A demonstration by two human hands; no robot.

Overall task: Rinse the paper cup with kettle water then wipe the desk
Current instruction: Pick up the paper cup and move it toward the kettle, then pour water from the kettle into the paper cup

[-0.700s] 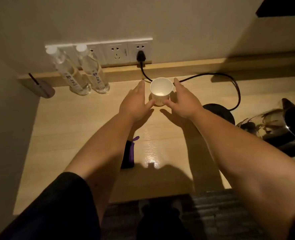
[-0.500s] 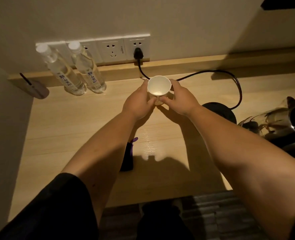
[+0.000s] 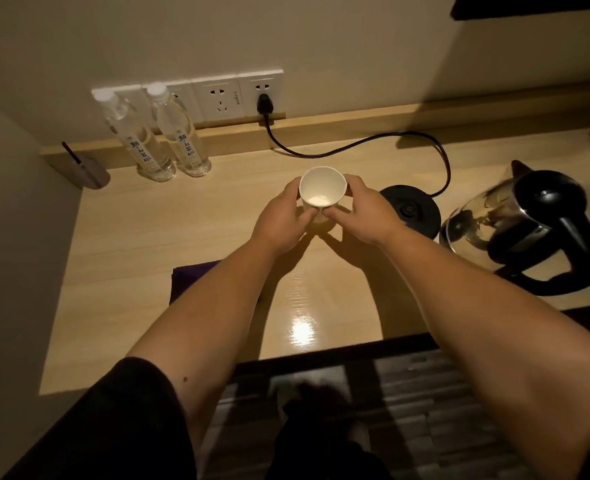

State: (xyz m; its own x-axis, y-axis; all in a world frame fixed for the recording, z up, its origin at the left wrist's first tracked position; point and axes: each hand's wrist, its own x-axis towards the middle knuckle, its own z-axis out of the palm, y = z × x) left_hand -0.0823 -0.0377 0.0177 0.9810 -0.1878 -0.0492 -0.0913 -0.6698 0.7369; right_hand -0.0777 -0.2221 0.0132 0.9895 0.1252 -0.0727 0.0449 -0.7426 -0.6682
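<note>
Dim, warm yellow cast overall. Light comes from overhead: hard glare spot on the desk [image 3: 302, 329] bottom centre, forearm shadows falling toward the near edge. Corners and left wall go dark. Wide-angle bowing along the back ledge. Floor at the bottom is soft and blurry; kettle [image 3: 525, 225] glass shows murky reflections.

Paper cup [image 3: 322, 188] now in both hands

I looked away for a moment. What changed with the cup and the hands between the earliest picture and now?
Both hands closed in: the left hand and right hand went from open beside the paper cup to gripping it from either side. The kettle, its base, the two water bottles and the purple cloth stayed put on the desk.
</note>
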